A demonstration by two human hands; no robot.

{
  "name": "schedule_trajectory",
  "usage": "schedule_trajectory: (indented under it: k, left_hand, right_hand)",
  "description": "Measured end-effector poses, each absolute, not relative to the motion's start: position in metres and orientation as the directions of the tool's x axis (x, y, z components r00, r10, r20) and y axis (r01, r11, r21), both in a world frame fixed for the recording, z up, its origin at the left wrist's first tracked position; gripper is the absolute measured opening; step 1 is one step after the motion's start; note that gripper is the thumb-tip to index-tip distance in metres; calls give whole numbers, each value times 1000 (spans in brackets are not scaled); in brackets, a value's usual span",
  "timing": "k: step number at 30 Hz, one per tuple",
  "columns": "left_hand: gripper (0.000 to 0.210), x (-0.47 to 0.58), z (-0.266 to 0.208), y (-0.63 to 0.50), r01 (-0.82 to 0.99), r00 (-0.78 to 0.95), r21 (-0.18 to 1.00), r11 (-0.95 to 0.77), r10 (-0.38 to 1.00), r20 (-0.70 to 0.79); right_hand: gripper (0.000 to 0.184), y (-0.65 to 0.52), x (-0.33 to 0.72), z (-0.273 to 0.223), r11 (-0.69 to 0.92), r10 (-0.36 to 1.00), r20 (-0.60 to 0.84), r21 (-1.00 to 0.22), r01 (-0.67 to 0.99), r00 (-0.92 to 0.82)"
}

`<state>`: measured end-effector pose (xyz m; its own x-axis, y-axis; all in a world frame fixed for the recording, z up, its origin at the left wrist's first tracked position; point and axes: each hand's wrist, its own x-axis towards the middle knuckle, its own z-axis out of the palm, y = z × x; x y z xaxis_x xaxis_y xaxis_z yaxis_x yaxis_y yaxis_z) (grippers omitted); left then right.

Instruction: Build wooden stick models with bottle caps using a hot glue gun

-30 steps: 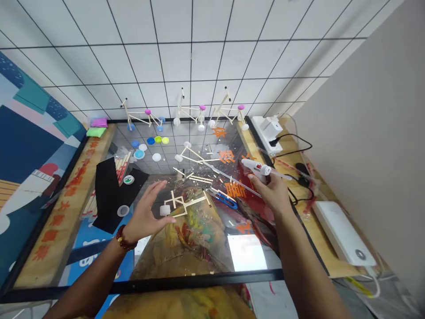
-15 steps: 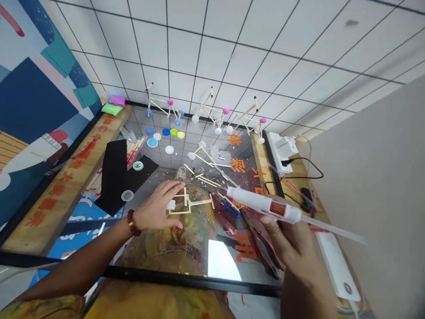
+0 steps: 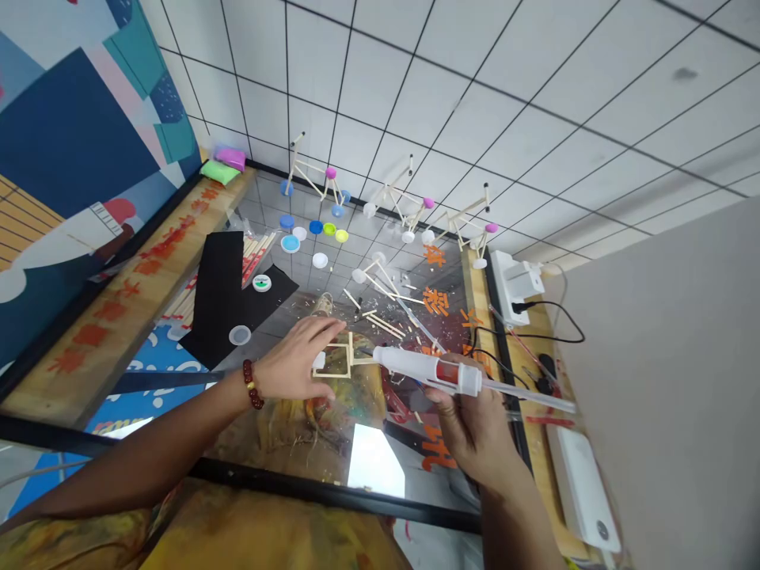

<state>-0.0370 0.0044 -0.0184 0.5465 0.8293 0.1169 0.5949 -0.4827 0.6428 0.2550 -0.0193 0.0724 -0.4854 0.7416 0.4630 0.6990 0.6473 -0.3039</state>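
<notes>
My right hand [image 3: 469, 423] is closed around a white hot glue gun [image 3: 409, 362], and a long translucent glue stick [image 3: 528, 393] runs out of its back. Its nozzle points left, at the right side of a small frame of thin wooden sticks [image 3: 349, 372] on the glass tabletop. Over the frame's left end lies my left hand [image 3: 297, 358], fingers stretched out and thumb apart. A small white piece [image 3: 319, 361] shows between thumb and fingers. Whether the fingertips touch the frame, I cannot tell.
Several stick models with pink balls [image 3: 428, 203] stand along the far edge. Coloured bottle caps [image 3: 290, 244], black sheets [image 3: 219, 293] and loose sticks [image 3: 385, 324] lie on the glass tabletop [image 3: 285, 443]. At right are a power strip [image 3: 509, 285] with black cables and a white box [image 3: 585, 483].
My right hand has brought the glue gun left, so its nozzle is now by the stick frame. My left hand remains over the frame's left end. The camera view has shifted.
</notes>
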Motion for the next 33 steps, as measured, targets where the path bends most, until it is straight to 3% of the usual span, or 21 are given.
schedule_trajectory:
  k: [11, 27, 33]
  left_hand:
    - [119, -37, -22, 4, 587, 546, 652, -480, 829, 119]
    - [120, -36, -18, 5, 616, 527, 637, -463, 844, 104]
    - [118, -36, -17, 5, 637, 521, 622, -456, 849, 90]
  right_hand:
    - [24, -19, 251, 69, 591, 781, 432, -280, 756, -451]
    - [18, -20, 252, 66, 632, 756, 447, -310, 710, -478]
    - [22, -18, 248, 65, 642, 731, 497, -271, 717, -467]
